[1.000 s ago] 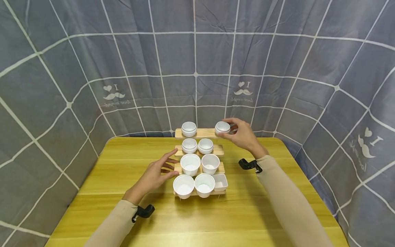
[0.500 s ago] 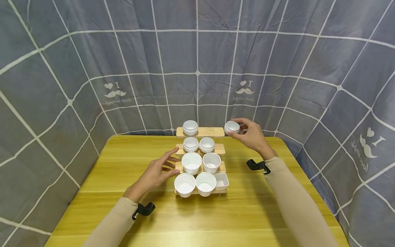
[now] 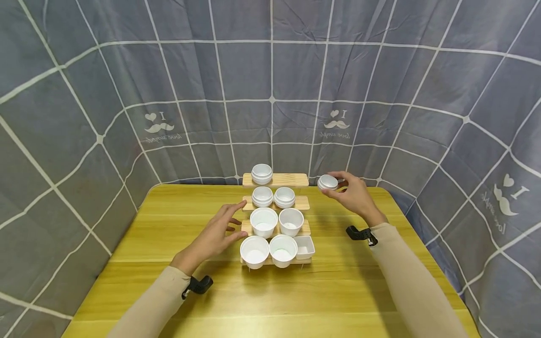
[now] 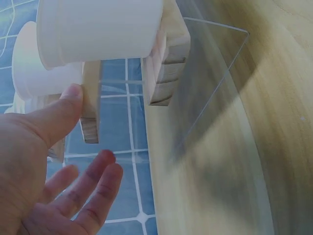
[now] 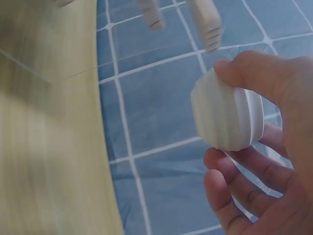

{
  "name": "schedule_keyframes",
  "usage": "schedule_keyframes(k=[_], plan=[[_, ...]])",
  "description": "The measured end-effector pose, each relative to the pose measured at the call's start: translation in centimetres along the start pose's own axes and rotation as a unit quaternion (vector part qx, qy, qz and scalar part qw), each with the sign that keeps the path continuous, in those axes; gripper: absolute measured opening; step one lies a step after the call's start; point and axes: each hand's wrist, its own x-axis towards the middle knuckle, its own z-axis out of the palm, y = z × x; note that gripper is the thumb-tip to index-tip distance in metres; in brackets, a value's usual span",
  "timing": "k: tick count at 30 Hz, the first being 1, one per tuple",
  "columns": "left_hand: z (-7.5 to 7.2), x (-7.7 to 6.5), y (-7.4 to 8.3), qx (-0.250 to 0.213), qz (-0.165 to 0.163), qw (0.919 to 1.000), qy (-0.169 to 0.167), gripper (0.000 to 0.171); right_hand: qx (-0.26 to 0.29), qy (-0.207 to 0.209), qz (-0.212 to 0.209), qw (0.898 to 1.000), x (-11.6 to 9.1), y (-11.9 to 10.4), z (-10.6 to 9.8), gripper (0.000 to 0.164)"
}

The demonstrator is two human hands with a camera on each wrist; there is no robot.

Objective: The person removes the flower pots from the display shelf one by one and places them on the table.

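My right hand (image 3: 354, 195) holds a small white ribbed cup (image 3: 328, 182) between thumb and fingers, in the air to the right of a tiered wooden stand (image 3: 291, 179). The right wrist view shows the thumb and fingers around the cup (image 5: 227, 112). My left hand (image 3: 213, 237) is beside the stand's left side, fingers spread. In the left wrist view its thumb touches the end of a wooden shelf (image 4: 90, 105) near a white cup, and the other fingers hold nothing. One small cup (image 3: 262, 174) stands on the top shelf, two on the shelf below.
Two larger white cups stand on the third shelf, including a right one (image 3: 291, 222). The lowest shelf bears two round cups and a square white dish (image 3: 305, 247). The stand is on a yellow wooden table (image 3: 270, 300), with a grey-blue gridded curtain (image 3: 296, 70) behind.
My right hand has lifted the small cup off the right end of the top shelf and carried it rightward, away from the stand. The left hand has stayed nearly still.
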Motion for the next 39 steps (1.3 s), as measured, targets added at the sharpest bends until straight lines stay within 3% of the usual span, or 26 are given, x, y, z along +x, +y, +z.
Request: schedule_keyframes(k=[18, 39], plan=[[-0.8, 0.4, 0.4, -0.011, 0.016, 0.9996, -0.023, 0.093, 0.012, -0.023, 0.028, 0.999, -1.4, 3.5, 3.2, 0.065], [-0.8, 1.0, 0.6, -0.031, 0.016, 0.999, -0.026, 0.095, 0.001, -0.057, 0.051, 0.997, -2.2, 6.5, 5.5, 0.062]])
